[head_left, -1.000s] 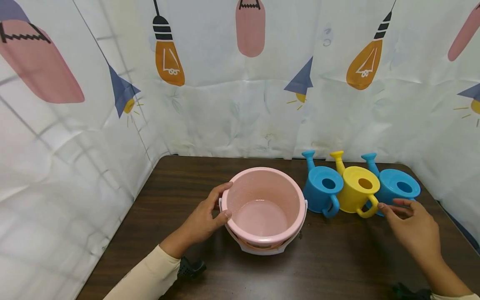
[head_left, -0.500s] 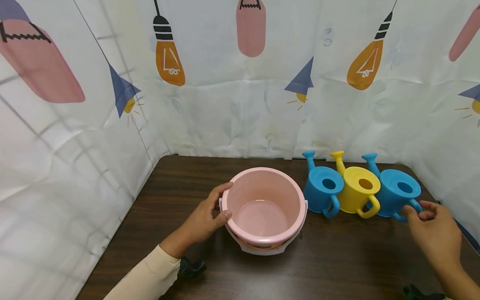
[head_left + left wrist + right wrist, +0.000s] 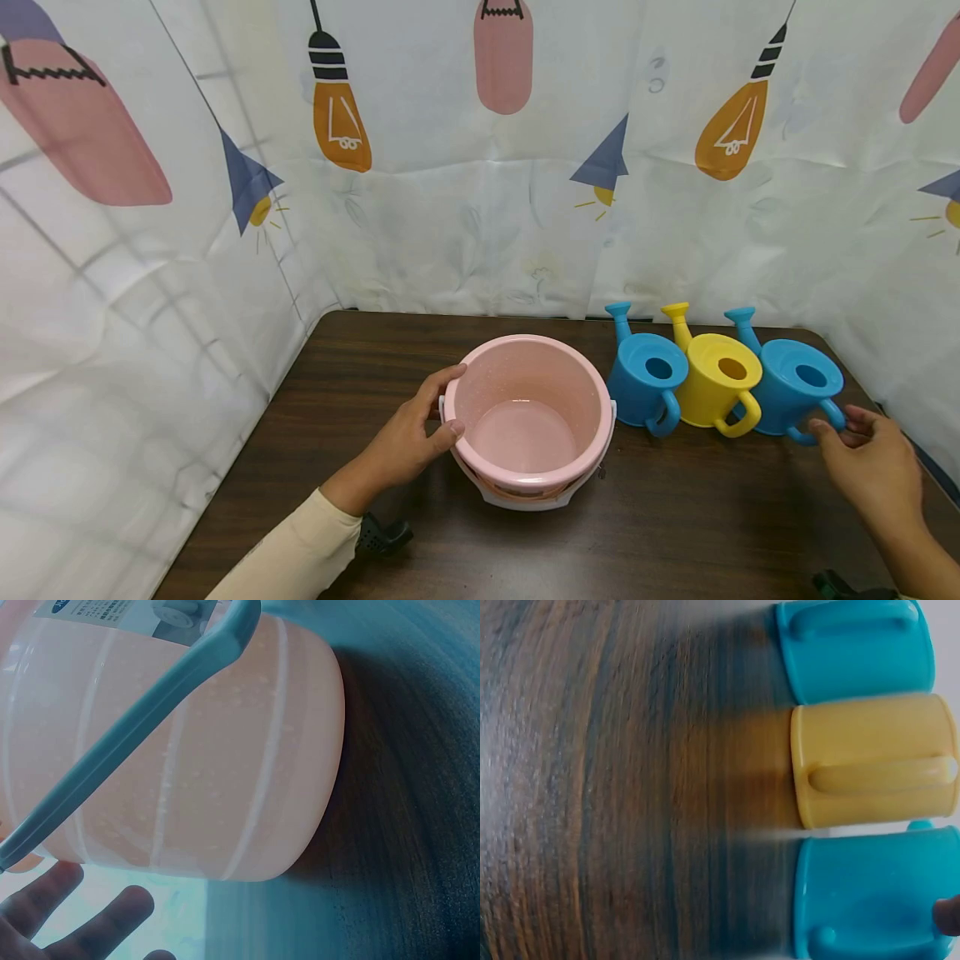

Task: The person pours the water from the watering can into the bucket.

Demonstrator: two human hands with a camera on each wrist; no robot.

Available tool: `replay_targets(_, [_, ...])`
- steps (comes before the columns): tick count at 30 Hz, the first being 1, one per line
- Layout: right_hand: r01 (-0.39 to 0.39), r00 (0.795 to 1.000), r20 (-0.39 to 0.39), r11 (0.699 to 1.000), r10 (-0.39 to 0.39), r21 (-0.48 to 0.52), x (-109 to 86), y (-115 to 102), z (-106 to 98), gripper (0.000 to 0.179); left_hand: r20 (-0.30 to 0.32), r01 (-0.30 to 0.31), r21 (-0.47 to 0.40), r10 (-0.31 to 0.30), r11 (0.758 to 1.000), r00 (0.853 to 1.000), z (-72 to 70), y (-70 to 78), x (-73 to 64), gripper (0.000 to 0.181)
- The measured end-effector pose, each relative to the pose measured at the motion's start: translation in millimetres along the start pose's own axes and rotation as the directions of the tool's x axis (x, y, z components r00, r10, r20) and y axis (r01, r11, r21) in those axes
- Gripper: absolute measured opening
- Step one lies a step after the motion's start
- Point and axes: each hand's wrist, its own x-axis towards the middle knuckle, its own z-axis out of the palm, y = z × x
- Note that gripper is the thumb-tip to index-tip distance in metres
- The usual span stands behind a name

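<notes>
A pale pink bucket [image 3: 525, 437] stands upright on the table, with a little water in its bottom. My left hand [image 3: 405, 437] rests at its left rim, thumb and index fingertip on the edge. In the left wrist view, several loosely spread fingers [image 3: 112, 915] show below the bucket's side and its bail handle [image 3: 127, 739]. My right hand [image 3: 873, 462] pinches the handle of the rightmost blue watering can [image 3: 780, 396], thumb on one side and fingers on the other. In the right wrist view only one fingertip [image 3: 946, 916] shows, against that can.
A yellow watering can [image 3: 701, 392] and another blue watering can [image 3: 633, 387] stand in a row left of the held one, spouts toward the back. The dark wooden table [image 3: 360, 358] meets a printed white curtain [image 3: 480, 217] behind and at both sides.
My right hand has moved rightward from beside the yellow can's handle to the rightmost blue can's handle. The left hand, bucket and cans have stayed in place.
</notes>
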Motion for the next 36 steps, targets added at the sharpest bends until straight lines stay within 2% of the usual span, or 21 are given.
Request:
replay_targets(4, [-0.007, 0.998, 0.056, 1.000, 0.008, -0.026, 5.4, 6, 2, 0.071, -0.005, 0.001, 0.009, -0.001, 1.000, 1.000, -0.3, -0.2, 0.2, 0.068])
replay_targets(11, [0.069, 0.994, 0.086, 0.995, -0.063, -0.074, 10.5, 14, 5, 0.063, -0.006, 0.006, 0.004, -0.006, 1.000, 1.000, -0.9, 0.5, 0.0, 0.068])
replay_targets(18, [0.116, 0.992, 0.055, 0.991, -0.113, -0.060, 12.9, 18, 9, 0.046, -0.001, 0.006, -0.003, -0.006, 1.000, 1.000, -1.7, 0.8, 0.3, 0.068])
replay_targets(27, [0.066, 0.997, 0.039, 0.996, -0.064, -0.067, 13.0, 18, 11, 0.049, 0.004, 0.018, -0.012, -0.017, 1.000, 1.000, -1.0, 1.4, -0.4, 0.068])
replay_targets(36, [0.079, 0.996, -0.034, 0.994, -0.082, -0.079, 12.8, 17, 7, 0.044, 0.005, 0.006, -0.019, -0.006, 1.000, 1.000, -0.3, 0.4, -0.2, 0.068])
